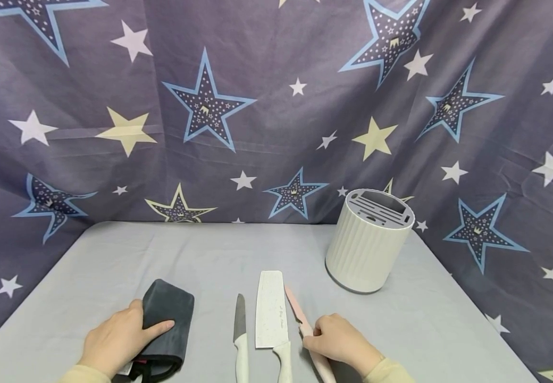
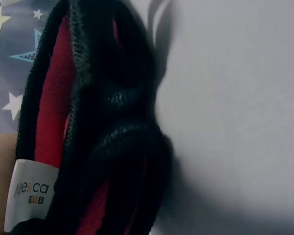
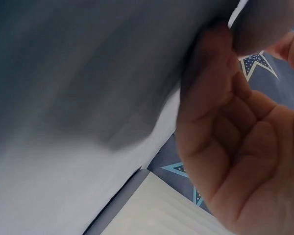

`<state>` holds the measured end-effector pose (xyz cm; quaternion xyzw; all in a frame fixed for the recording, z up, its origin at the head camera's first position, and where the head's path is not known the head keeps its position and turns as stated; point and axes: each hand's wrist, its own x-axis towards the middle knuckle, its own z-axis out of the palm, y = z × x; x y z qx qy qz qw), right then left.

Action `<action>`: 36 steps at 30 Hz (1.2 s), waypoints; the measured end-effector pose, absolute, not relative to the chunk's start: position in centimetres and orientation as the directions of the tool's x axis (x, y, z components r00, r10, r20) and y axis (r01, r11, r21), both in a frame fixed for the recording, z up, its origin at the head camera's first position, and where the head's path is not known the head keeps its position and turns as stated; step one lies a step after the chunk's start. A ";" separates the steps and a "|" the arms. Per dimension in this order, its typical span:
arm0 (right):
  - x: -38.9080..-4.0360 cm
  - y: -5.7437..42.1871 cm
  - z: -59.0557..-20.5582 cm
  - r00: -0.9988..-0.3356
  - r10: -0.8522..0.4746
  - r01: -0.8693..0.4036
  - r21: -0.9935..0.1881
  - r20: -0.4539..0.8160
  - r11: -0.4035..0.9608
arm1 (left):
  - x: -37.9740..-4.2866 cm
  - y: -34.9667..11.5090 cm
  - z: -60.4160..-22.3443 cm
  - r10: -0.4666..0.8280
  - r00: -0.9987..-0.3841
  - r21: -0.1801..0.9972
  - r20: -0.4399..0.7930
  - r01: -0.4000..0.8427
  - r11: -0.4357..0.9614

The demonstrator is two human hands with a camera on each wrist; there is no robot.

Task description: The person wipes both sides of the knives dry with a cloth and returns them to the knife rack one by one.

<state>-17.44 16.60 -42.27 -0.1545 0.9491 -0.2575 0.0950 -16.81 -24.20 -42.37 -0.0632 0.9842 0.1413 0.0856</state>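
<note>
My left hand (image 1: 116, 336) grips a folded dark grey cloth (image 1: 173, 311), thumb across its top. In the left wrist view, the cloth (image 2: 88, 117) shows black edging, red inner layers and a white label (image 2: 32, 193). On the right, my right hand (image 1: 342, 343) pinches the pale pink handle of a small knife with a pink blade (image 1: 295, 305). The curled fingers (image 3: 210, 93) of that hand meet the handle at the top of the right wrist view. A white cleaver (image 1: 270, 311) lies just left of the pink knife, and a grey-bladed knife (image 1: 240, 319) with a white handle lies farther left.
A cream ribbed knife block (image 1: 367, 255) with a grey slotted top stands at the back right of the light grey table (image 1: 128, 255). Behind and beside the table hangs a dark star-patterned curtain (image 1: 267, 133).
</note>
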 end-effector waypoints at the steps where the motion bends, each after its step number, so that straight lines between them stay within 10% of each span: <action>1: -17.4 16.6 -42.2 -0.936 -0.335 -0.232 -0.530 -0.107 0.816 | -16.8 -24.2 -42.4 -0.100 -0.978 0.269 -0.184 -0.148 0.952; 27: -17.5 16.6 -41.0 -0.978 -0.153 -0.208 -0.570 0.144 0.795 | -16.5 -23.0 -41.1 -0.127 -0.985 0.321 -0.118 -0.159 0.933; 36: -16.6 15.9 -39.4 -0.883 -0.152 -0.386 -0.503 0.444 0.774 | -15.2 -21.1 -39.7 -0.093 -0.952 0.369 0.291 0.022 0.929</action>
